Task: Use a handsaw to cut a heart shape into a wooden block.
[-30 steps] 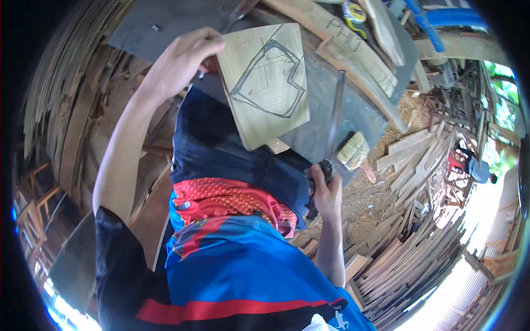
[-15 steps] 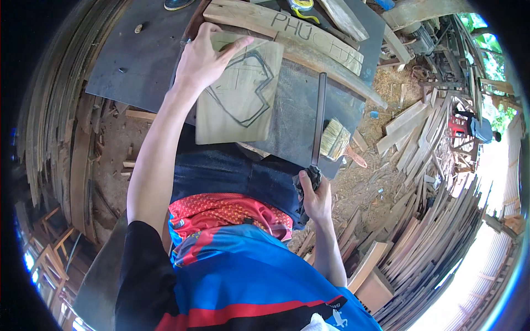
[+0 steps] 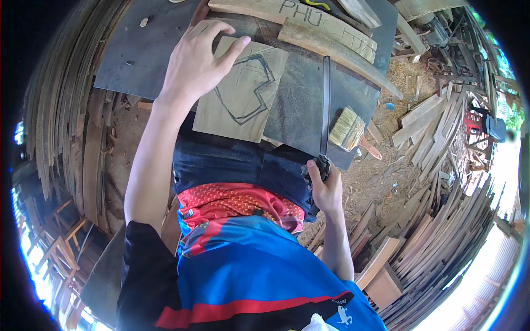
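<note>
A flat pale wooden board (image 3: pixel 232 124) lies on the dark worktable (image 3: pixel 298 94) in front of me, with an angular outline drawn on it in dark pencil or marker. Over its far left corner is my left hand (image 3: pixel 196 63), thumb and fingers spread apart and holding nothing. My right hand (image 3: pixel 328 190) is closed round the dark, wrapped handle of a long, narrow metal bar tool (image 3: pixel 326 102). The bar points away from me, to the right of the board. Beside it rests a wide paintbrush (image 3: pixel 348 128) with pale bristles.
A curved wooden strip (image 3: pixel 342 52) and a lettered plank (image 3: pixel 248 7) lie along the table's far side. Long boards (image 3: pixel 61 99) stand stacked at the left. Timber offcuts (image 3: pixel 430 237) cover the ground at right, beyond sawdust. A seated person (image 3: pixel 491 127) is far right.
The drawn board has turned slightly and its near edge has shifted left. My left hand's fingers have curled over a little. The bar tool stays in my right hand; the whole view has shifted.
</note>
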`<state>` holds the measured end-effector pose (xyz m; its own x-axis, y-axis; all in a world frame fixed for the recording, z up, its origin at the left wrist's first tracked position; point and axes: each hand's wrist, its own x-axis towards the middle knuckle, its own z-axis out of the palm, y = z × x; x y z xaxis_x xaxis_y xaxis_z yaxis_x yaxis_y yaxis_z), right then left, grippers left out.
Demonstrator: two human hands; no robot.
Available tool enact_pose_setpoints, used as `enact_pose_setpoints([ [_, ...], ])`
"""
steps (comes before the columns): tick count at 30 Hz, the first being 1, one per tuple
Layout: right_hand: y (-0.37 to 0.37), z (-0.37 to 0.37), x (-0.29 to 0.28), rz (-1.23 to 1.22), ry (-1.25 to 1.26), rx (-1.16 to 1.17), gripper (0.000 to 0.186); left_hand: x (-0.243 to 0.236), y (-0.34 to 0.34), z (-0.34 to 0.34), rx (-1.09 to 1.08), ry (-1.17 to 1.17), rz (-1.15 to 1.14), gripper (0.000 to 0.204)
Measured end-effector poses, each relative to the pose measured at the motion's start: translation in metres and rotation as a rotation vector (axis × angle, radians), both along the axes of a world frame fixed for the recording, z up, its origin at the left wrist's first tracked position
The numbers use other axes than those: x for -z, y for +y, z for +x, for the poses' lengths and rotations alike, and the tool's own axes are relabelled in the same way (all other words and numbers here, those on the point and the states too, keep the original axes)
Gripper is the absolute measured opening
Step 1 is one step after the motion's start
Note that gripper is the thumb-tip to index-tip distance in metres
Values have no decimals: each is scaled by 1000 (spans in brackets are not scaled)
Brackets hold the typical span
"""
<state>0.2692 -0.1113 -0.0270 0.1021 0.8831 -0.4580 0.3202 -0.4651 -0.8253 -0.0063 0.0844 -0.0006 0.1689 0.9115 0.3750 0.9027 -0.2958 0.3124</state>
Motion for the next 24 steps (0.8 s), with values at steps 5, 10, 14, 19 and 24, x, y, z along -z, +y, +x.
enact_pose_setpoints([
  [5,5,-2,1,9,-17,0,30,-9,-47,-20,142,-269,-167,27],
  [10,6,-2,8,19,-60,-64,29,-8,-101,-37,-5,-274,-426,26],
  [14,12,-12,4,50,-99,-59,30,10,-125,-53,-217,-249,-666,32],
  [19,10,-11,5,73,-168,-51,31,34,-128,-55,-210,-287,-871,59],
  [24,10,-13,4,72,-166,-67,34,65,-124,-52,-175,-741,-1003,76],
])
